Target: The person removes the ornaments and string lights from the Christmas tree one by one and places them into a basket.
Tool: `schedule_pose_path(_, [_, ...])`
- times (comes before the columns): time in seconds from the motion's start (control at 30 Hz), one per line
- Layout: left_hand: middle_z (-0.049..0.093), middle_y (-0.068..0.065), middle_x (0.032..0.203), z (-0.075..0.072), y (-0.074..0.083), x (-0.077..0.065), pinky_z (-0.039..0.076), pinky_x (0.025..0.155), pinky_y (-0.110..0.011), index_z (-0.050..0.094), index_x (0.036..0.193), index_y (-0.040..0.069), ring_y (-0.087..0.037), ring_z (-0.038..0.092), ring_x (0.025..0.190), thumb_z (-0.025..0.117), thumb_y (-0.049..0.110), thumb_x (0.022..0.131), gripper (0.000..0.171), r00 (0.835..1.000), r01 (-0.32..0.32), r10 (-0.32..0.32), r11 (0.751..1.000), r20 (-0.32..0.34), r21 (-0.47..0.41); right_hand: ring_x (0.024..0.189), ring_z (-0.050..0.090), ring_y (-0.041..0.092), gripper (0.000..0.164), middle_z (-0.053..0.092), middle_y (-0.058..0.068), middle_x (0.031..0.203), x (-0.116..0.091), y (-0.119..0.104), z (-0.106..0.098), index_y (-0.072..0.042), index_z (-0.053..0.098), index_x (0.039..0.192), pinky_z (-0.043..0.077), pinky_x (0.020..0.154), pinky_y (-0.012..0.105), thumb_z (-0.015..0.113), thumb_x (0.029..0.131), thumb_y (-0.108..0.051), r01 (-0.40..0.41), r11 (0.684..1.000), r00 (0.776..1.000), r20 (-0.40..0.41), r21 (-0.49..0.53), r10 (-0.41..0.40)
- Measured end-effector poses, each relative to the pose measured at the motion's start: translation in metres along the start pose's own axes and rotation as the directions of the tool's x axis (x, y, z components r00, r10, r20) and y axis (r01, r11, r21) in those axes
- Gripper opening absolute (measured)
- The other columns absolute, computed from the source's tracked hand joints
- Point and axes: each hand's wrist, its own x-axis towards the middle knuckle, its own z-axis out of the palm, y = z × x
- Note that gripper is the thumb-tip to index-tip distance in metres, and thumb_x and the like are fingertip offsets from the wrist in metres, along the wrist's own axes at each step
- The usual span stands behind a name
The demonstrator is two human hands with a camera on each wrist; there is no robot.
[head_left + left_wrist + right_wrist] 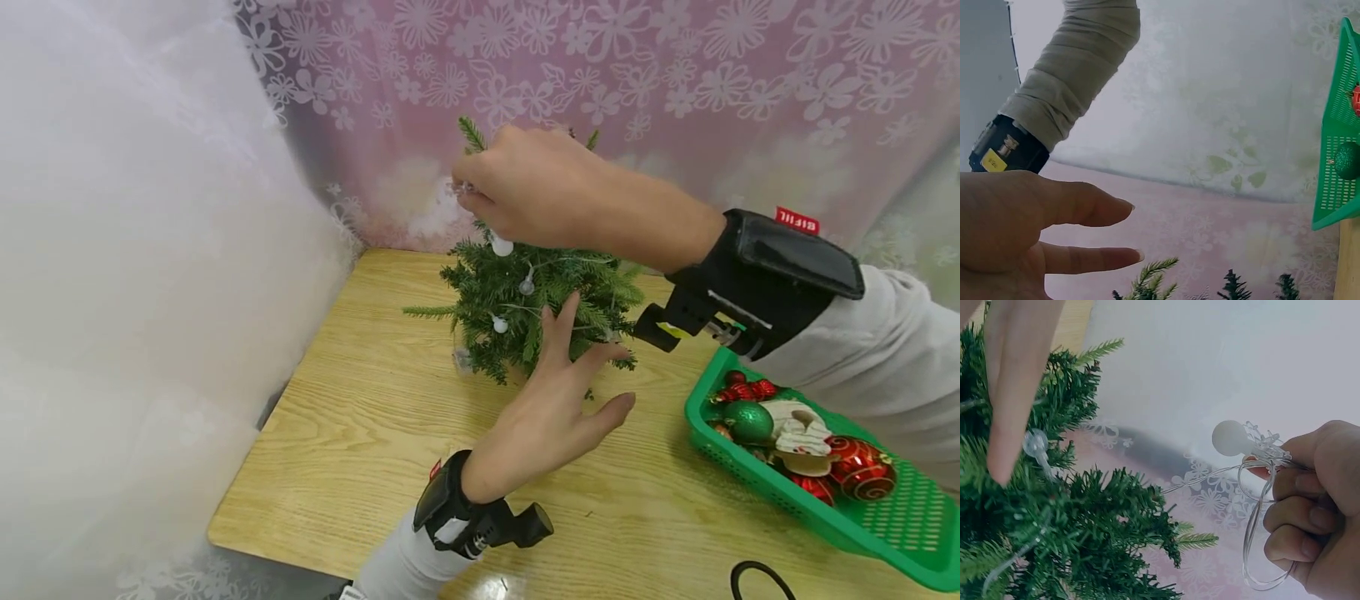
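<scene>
A small green Christmas tree (480, 279) stands on the table, with a clear-wired string of lights and round white bulbs (500, 324) draped over its branches. Near the treetop, my right hand (536, 187) pinches a bunched length of the string lights (1260, 465), fingers curled. In the right wrist view a round bulb (1229, 438) sticks out beside the thumb, and wire runs from the bunch to the branches. Low at the front of the tree, my left hand (551, 408) has its fingers spread against the branches and holds nothing. The right hand hides part of the treetop.
To the right, a green plastic basket (795, 496) holds red ornaments, a green glitter ball (750, 422) and a large red patterned ball (862, 468). A black cable loop (761, 568) lies at the front edge. Floral curtain (675, 75) hangs behind the wooden table (337, 433).
</scene>
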Motion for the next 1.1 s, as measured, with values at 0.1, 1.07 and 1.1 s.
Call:
schedule_pose_path(0.1, [-0.017,-0.007,0.160,0.009,0.002,0.009,0.045,0.100,-0.042,0.054,0.133,0.017,-0.038,-0.016,0.143,0.055,0.032,0.100,0.037,0.999,0.030,-0.031,0.999,-0.031,-0.026,0.054,0.050,0.019,0.021,0.055,0.007,0.071,-0.001,0.003,0.003,-0.006,0.059,0.099,0.037,0.051,0.029,0.044,0.104,-0.019,0.003,1.000,1.000,0.000,-0.007,-0.003])
schedule_pose_path(1.07, [0.043,-0.004,0.147,-0.031,0.009,-0.053,0.047,0.096,-0.039,0.066,0.113,0.014,-0.023,0.048,0.127,0.062,0.014,0.094,0.020,0.825,-0.380,0.268,0.915,-0.498,-0.137,0.060,0.055,0.021,0.023,0.059,0.009,0.075,-0.014,0.016,0.001,-0.004,0.060,0.109,0.039,0.054,0.031,0.043,0.104,-0.019,-0.050,0.996,0.983,-0.173,0.070,0.062])
schedule_pose_path(1.1, [0.048,-0.008,0.141,-0.041,0.000,-0.052,0.048,0.094,-0.039,0.067,0.109,0.010,-0.026,0.051,0.123,0.061,0.008,0.093,0.017,0.791,-0.397,0.263,0.907,-0.553,-0.136,0.061,0.056,0.021,0.024,0.060,0.009,0.076,-0.014,0.017,0.001,-0.003,0.060,0.111,0.041,0.055,0.031,0.043,0.104,-0.019,-0.063,0.995,0.985,-0.158,0.074,0.074])
